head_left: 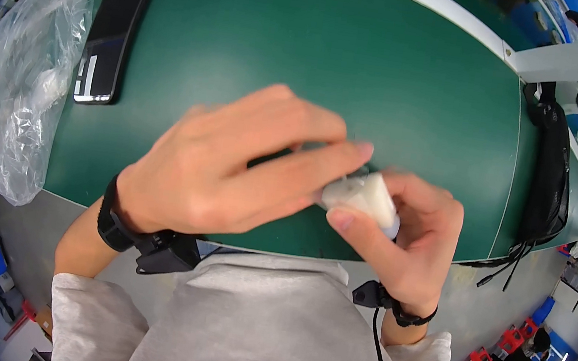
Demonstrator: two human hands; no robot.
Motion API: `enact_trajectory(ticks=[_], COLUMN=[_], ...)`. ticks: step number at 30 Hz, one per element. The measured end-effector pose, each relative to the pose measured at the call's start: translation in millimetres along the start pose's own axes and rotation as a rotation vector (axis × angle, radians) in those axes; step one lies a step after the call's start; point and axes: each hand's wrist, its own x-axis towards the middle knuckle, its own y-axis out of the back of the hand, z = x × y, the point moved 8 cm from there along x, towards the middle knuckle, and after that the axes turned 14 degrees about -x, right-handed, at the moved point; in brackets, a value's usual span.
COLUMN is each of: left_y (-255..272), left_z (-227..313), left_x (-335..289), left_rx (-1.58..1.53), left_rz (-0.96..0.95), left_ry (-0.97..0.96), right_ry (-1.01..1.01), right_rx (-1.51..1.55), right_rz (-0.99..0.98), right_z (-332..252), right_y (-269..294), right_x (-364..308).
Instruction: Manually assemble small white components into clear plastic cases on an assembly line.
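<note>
My right hand (414,235) is closed round a small white object (368,197) with rounded edges, thumb on its near side and fingers behind it. Its exact kind is not clear. My left hand (240,162) reaches across from the left, its fingers bent and drawn together at the object's left end. A small greyish, shiny part shows by those fingertips, blurred by motion. The left thumb is hidden under the hand, so what those fingers pinch cannot be made out. Both hands are above the near edge of the green table (307,50).
A black phone (113,38) lies on the table's left part, beside a crumpled clear plastic bag (25,84) at the left edge. A black pouch (550,173) with cords lies at the right edge. A black cable (378,359) hangs from my right wrist strap. White rails border the far side.
</note>
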Motion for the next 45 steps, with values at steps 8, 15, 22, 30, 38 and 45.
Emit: enact_trajectory(ticks=[8, 15, 22, 30, 38, 45], left_y=[-1.9, -1.5, 0.9, 2.0, -3.4, 3.7], left_z=[-8.3, -1.9, 0.8, 0.9, -1.1, 5.3], left_x=[3.5, -1.1, 3.7, -0.8, 2.6, 5.0], left_rx=[-0.017, 0.015, -0.017, -0.013, -0.042, 0.012], left_rz=[-0.02, -0.025, -0.024, -0.024, -0.055, -0.038], left_ry=[0.033, -0.04, -0.006, -0.075, -0.034, -0.005], right_ry=[-0.009, 0.076, 0.175, 0.36, 0.322, 0.244], right_rx=[0.174, 0.045, 0.184, 0.056, 0.012, 0.136], right_rz=[0.196, 0.123, 0.415, 0.335, 0.265, 0.115], right_z=[5.8, -1.1, -0.7, -8.9, -10.1, -17.0], right_y=[5.3, -0.1, 11.7, 10.1, 8.9, 6.5], right_x=[-0.7, 0.4, -4.0, -3.0, -3.5, 8.8])
